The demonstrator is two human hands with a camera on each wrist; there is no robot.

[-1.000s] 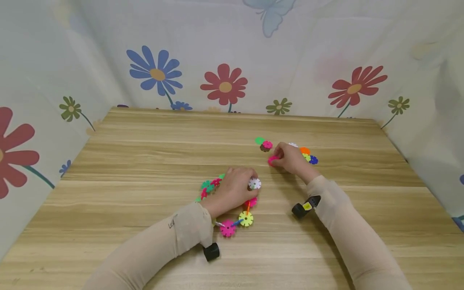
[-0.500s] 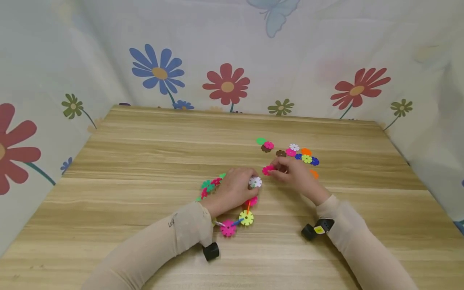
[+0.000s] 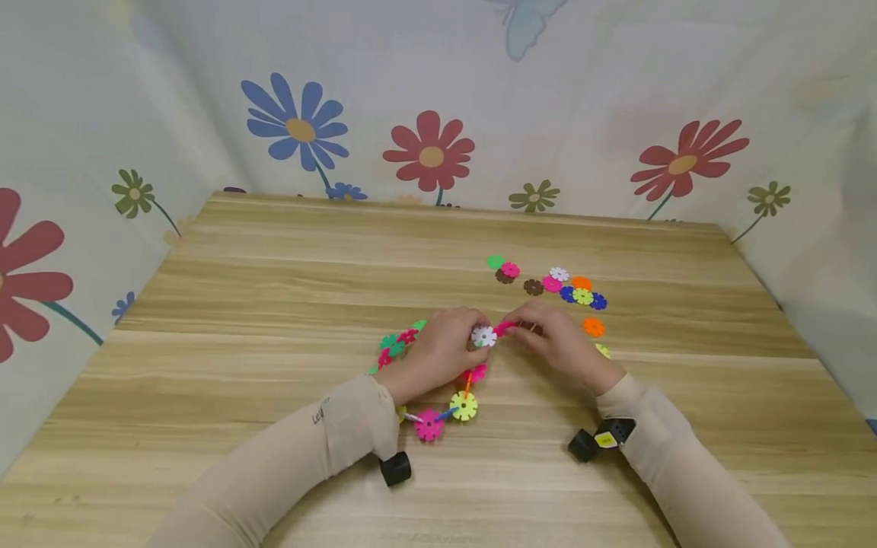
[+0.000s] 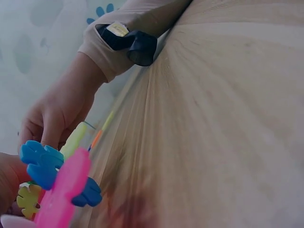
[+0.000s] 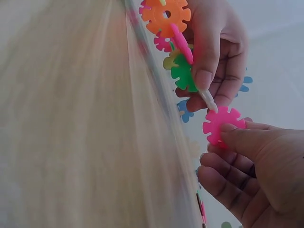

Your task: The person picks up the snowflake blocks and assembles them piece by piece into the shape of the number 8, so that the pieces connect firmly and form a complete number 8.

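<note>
My left hand (image 3: 441,350) grips a chain of notched plastic discs, its thumb and fingers around the part by the white disc (image 3: 484,336). My right hand (image 3: 562,346) pinches a single pink disc (image 5: 213,124) between thumb and fingers. In the right wrist view this pink disc meets the edge of the white disc, seen nearly edge-on; whether their slots interlock I cannot tell. The chain curves round the left hand, with a yellow disc (image 3: 464,406), another pink disc (image 3: 428,426) and a teal disc (image 3: 392,345). The left hand hides part of it.
Loose discs lie on the wooden table (image 3: 308,266) beyond the right hand: a green disc (image 3: 495,262), a brown disc (image 3: 534,287), an orange disc (image 3: 594,327) and several others. Flower-printed cloth (image 3: 562,106) rises behind and beside the table.
My right hand has brought the pink disc from the loose pieces leftward and nearer, up to the white disc. My left hand keeps its grip on the chain in nearly the same place.
</note>
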